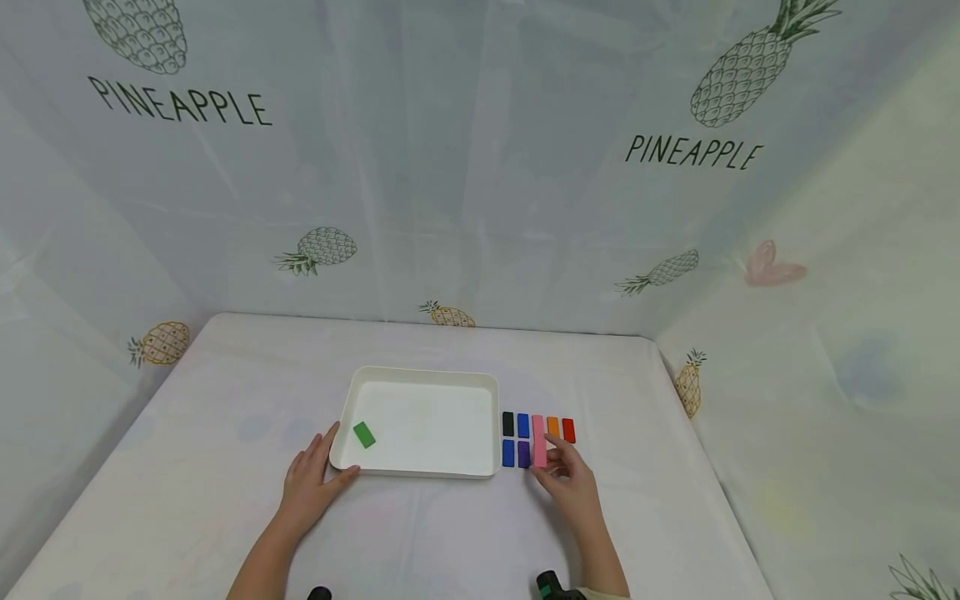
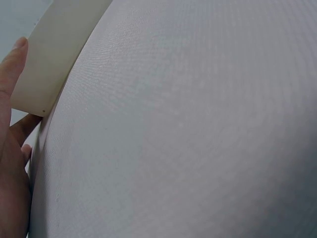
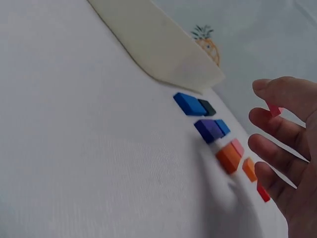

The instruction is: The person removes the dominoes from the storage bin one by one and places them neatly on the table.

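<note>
A white rectangular tray (image 1: 427,429) lies on the table with one green block (image 1: 364,434) inside it, towards the left. My left hand (image 1: 303,487) touches the tray's near left corner, thumb on the front side and fingers along the left side. Between its thumb and fingers my right hand (image 1: 576,487) pinches a pink block (image 3: 273,109), mostly hidden by the fingers in the right wrist view. That hand is over the near row of blocks, where an orange block (image 3: 229,157) stands beside a purple block (image 3: 208,130).
Two short rows of coloured blocks flank the tray's right side: a black block (image 1: 508,423), blue blocks, another pink one, an orange block (image 1: 552,426) and a red block (image 1: 569,430). A pineapple-print cloth (image 1: 480,167) hangs behind the table.
</note>
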A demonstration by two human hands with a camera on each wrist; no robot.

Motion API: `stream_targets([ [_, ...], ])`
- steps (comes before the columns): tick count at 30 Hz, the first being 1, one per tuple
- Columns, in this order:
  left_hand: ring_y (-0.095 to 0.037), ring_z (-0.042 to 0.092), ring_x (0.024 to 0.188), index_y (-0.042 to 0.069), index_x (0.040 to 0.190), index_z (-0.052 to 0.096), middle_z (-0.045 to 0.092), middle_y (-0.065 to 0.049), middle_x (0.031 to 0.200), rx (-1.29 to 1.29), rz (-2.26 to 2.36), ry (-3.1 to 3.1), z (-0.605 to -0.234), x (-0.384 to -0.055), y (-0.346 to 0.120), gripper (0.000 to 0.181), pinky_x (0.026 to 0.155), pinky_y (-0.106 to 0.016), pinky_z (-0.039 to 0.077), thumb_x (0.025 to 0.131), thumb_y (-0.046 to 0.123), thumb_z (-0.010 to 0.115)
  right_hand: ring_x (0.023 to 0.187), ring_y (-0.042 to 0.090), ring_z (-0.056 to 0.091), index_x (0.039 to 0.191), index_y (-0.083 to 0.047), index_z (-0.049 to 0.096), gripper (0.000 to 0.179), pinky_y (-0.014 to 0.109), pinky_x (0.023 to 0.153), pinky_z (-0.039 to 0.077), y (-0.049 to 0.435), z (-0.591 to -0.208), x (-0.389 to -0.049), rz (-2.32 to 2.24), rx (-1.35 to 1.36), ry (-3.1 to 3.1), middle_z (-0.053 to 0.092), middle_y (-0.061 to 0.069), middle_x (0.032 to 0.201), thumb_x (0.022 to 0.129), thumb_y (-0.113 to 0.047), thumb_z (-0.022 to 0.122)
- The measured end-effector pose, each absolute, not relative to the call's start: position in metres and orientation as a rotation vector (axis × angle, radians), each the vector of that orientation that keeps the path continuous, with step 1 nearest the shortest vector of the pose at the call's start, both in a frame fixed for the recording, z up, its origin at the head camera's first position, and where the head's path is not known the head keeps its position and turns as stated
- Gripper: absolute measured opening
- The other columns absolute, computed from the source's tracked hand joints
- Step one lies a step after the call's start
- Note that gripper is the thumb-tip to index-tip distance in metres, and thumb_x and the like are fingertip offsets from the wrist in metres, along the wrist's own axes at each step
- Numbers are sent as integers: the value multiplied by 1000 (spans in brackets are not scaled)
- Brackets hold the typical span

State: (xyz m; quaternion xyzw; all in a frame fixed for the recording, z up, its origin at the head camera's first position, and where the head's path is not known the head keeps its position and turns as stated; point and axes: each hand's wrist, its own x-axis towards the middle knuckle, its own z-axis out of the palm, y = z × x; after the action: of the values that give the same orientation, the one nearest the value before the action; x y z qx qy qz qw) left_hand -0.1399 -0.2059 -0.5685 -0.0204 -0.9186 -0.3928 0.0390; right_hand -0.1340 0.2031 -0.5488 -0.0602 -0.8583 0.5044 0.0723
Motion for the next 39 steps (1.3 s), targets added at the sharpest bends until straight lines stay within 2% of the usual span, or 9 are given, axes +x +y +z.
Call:
stream_targets([
  [7, -49, 17, 140, 2, 150, 28, 32, -31, 149, -55, -1198, -2823, -569, -141, -206, 86, 110, -65, 7, 86, 41, 70, 85, 19, 53, 136, -16, 56, 57, 19, 68, 50, 219, -558, -133, 1525, -339, -2628, 60, 4, 101, 83, -14, 78],
  [14, -49, 18, 139, 2, 150, 29, 33, -32, 148, -69, -1192, -2812, -570, -141, -207, 86, 110, -65, 7, 85, 41, 71, 78, 19, 49, 135, -16, 56, 55, 19, 59, 44, 229, -564, -135, 1499, -383, -2639, 54, 5, 91, 84, -11, 76],
  [20, -49, 18, 140, 3, 150, 29, 33, -31, 148, -74, -1192, -2812, -571, -142, -207, 86, 110, -65, 7, 86, 40, 71, 76, 19, 48, 134, -13, 57, 54, 19, 58, 42, 233, -566, -138, 1514, -403, -2661, 51, 5, 83, 84, -9, 75],
  [39, -48, 17, 141, 3, 151, 27, 31, -30, 150, -40, -1205, -2844, -569, -141, -206, 85, 111, -64, 6, 87, 40, 70, 71, 19, 46, 131, -5, 58, 53, 22, 54, 39, 234, -561, -149, 1433, -477, -2776, 50, 5, 77, 82, -10, 77],
])
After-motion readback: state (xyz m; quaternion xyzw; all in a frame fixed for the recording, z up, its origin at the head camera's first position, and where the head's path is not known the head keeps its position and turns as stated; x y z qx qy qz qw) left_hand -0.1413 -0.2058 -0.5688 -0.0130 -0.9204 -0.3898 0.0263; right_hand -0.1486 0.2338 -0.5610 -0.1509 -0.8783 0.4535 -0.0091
